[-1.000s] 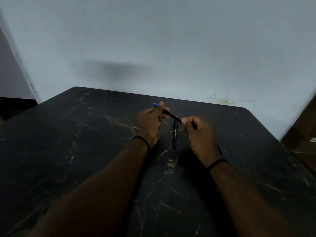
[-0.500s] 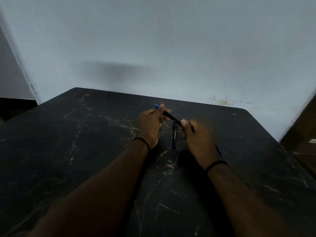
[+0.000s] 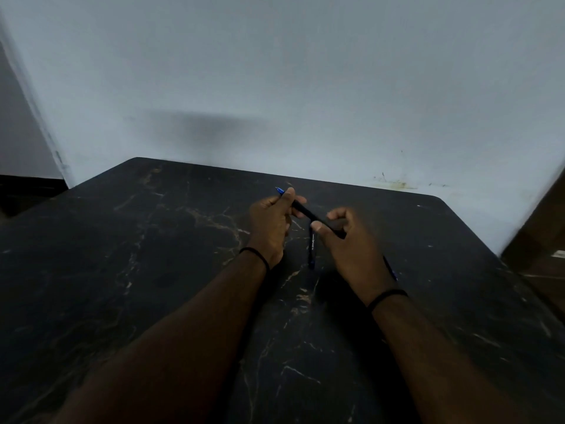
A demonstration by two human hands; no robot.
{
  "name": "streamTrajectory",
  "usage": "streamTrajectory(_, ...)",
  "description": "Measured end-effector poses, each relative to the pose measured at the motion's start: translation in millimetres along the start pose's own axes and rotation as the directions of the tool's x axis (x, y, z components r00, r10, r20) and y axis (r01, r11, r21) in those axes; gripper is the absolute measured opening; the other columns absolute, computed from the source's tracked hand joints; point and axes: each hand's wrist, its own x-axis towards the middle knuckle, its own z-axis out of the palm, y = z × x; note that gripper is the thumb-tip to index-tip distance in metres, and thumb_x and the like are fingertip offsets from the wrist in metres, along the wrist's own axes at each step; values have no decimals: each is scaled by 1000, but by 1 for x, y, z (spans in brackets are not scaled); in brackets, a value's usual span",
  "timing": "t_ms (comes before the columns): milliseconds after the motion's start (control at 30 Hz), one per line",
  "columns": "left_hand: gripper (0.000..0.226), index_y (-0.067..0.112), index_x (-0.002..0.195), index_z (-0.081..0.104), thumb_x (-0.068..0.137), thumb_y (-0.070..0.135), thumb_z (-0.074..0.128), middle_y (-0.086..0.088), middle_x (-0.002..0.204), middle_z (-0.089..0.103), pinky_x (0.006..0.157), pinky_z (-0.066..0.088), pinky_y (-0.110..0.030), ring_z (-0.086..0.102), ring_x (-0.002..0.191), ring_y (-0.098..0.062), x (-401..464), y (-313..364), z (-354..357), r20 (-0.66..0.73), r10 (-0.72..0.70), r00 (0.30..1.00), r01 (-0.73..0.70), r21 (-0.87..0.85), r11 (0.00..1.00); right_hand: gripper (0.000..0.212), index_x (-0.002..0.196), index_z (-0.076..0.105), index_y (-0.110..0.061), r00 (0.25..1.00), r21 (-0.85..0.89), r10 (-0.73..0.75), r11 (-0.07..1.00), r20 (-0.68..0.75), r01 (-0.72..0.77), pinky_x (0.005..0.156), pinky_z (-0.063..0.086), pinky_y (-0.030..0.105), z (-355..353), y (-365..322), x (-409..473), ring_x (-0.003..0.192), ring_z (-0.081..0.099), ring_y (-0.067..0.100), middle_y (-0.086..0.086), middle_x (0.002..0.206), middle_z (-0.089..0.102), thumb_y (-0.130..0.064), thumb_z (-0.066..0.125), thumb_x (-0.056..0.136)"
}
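L hand (image 3: 269, 221) pinched the pen (image 3: 308, 214) just behind its blue tip. R hand (image 3: 351, 246) curled round the other end w/ thumb pressed on the barrel. Hands were near but apart, the pen bridging them above the table (image 3: 153, 255). It looked light, slim and stiff, prob hard plastic. The smooth barrel could slip, so gripping at both ends seemed right, esp for a pull or twist. 2nd pen (image 3: 312, 249) lay flat on the table btw the hands. 3rd pen (image 3: 390, 269) peeked out beside the R wrist.
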Motion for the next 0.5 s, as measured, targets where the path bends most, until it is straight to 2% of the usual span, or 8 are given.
streamTrajectory(33, 32, 2, 87, 73, 99, 26, 56, -5, 58, 62, 34, 25, -17, 32, 37, -7, 0, 0, 0, -5, 1, 1000, -1, -2, 1000, 17, 86, 55, -34, 1000, 1, -10, 1000, -4, 10, 66, 48, 28, 0, -1, -1, 75, 60, 7, -9, 82, 64, -41, 70, 88)
streamTrajectory(100, 32, 3, 84, 73, 98, 26, 56, -5, 58, 63, 34, 25, -16, 31, 36, -6, -1, 1, 0, -9, 1, 1000, -1, -3, 1000, 16, 81, 59, -27, 999, -23, -35, 999, 4, 35, 65, 48, 31, 0, -1, 0, 71, 61, 11, -5, 76, 65, -34, 69, 90)
streamTrajectory(167, 32, 4, 83, 73, 98, 26, 56, -4, 57, 63, 34, 24, -16, 30, 36, -5, -1, 1, 1, -2, -3, 1000, 3, 3, 1000, 29, 79, 61, -19, 998, -93, -43, 995, 35, 46, 68, 52, 39, -1, -1, -1, 69, 62, 16, 0, 72, 66, -40, 56, 98)
streamTrajectory(233, 32, 5, 82, 74, 98, 26, 57, -5, 58, 61, 33, 22, -17, 29, 36, -6, -1, 1, 1, 0, -9, 1000, 9, 4, 1000, 41, 80, 62, -16, 998, -139, -35, 989, 49, 41, 70, 51, 39, -1, -1, -2, 69, 61, 17, 2, 72, 66, -44, 43, 103)
streamTrajectory(300, 31, 5, 81, 74, 98, 26, 58, -6, 60, 61, 33, 23, -17, 30, 35, -5, 0, 0, 1, -10, -14, 1000, 14, 7, 1000, 35, 84, 62, -22, 998, -125, -28, 992, 48, 34, 67, 46, 33, -1, -2, -2, 71, 62, 12, -2, 75, 66, -46, 44, 102)
streamTrajectory(367, 31, 4, 84, 74, 98, 26, 58, -3, 57, 62, 33, 24, -16, 31, 35, -5, 0, 0, 1, -14, -17, 1000, 18, 18, 1000, 15, 91, 58, -29, 999, -55, -25, 998, 45, 28, 66, 45, 26, 0, -3, -3, 77, 61, 6, -7, 82, 65, -43, 60, 96)
streamTrajectory(433, 31, 3, 86, 74, 98, 26, 57, 0, 54, 63, 33, 25, -15, 31, 34, -4, 0, 0, 1, -13, -17, 1000, 17, 23, 1000, 12, 89, 58, -26, 998, -10, -40, 999, 42, 41, 69, 48, 28, 0, -3, -2, 79, 62, 10, -6, 83, 66, -32, 67, 93)
streamTrajectory(500, 31, 3, 85, 74, 98, 26, 57, -3, 56, 62, 33, 25, -16, 31, 35, -5, -1, 0, 0, -6, -15, 1000, 15, 30, 999, 18, 82, 60, -22, 997, -65, -53, 996, 53, 57, 64, 44, 28, -2, -3, -3, 72, 59, 9, -5, 75, 64, -32, 60, 97)
